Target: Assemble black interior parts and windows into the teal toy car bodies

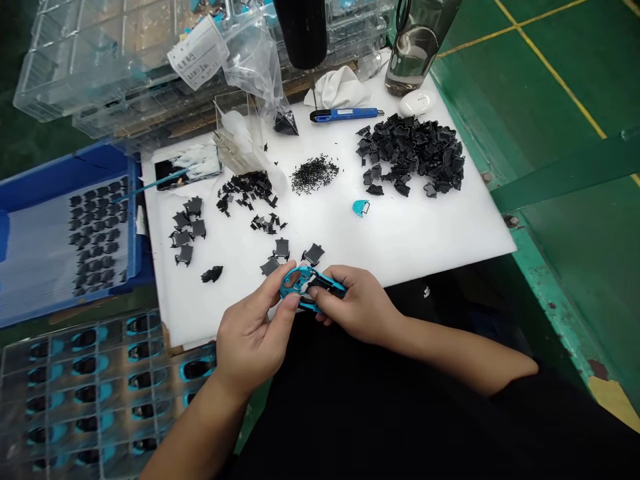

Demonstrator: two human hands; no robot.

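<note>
At the front edge of the white board, a blue-and-black toy car body (297,283) is held between my two hands. My left hand (257,327) pinches its left end between thumb and fingers. From the other side, my right hand (363,303) grips the right end, its thumb pressed on the black part inside; its other fingers are mostly hidden beneath. Several dark grey flat parts (314,253) lie on the board just beyond my fingers. Farther off sits a small blue piece (361,208) with a clear frame.
Black parts are heaped at the back right (420,153), near tiny black pieces (314,175). A blue cutter knife (345,115), a bottle (417,50) and a hanging black tool (303,33) are at the back. Left are a blue bin (131,227) and a compartment tray (113,373).
</note>
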